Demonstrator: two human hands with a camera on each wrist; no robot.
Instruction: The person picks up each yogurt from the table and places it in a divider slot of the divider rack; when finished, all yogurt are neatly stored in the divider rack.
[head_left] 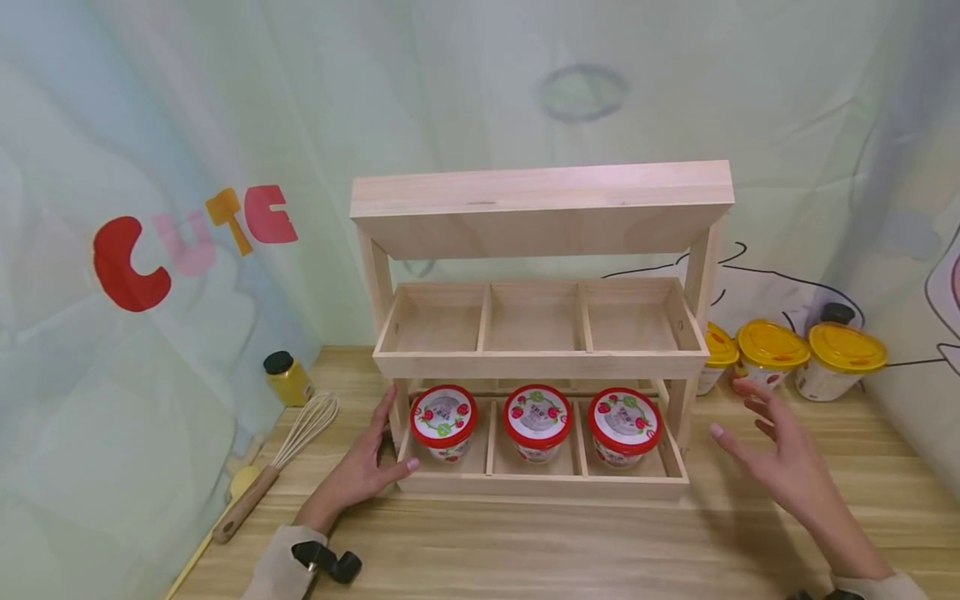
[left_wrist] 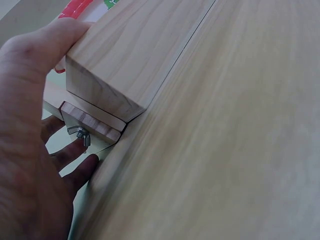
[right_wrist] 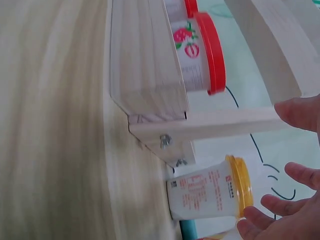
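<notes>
- Clock positions were read from the centre of the wooden rack [head_left: 540, 367] in the head view, 12 o'clock lying toward the back wall.
- The rack stood upright on the tabletop [head_left: 525, 550], its upper tray divided into three compartments across.
- Three red-lidded tubs [head_left: 537, 417] stood toward 6 o'clock in the lower tray [head_left: 540, 488], one to each front compartment, lids uppermost.
- Left hand [head_left: 358, 473], at 8 o'clock: partly closed about the rack's end, thumb over the lower tray's corner, fingers behind near a wing nut [left_wrist: 81, 134]. How firmly it gripped could not be told.
- Right hand [head_left: 783, 458], at 4 o'clock: spread wide, thumb well away from the fingers, holding nothing. Its fingertips overlapped a yellow-lidded tub in view; contact could not be determined.
- Yellow-lidded tubs [head_left: 771, 348] stood in a row at 3 o'clock.
- A whisk [head_left: 255, 496] lay at 8 o'clock; a dark-capped jar [head_left: 292, 385] stood near 9 o'clock.
</notes>
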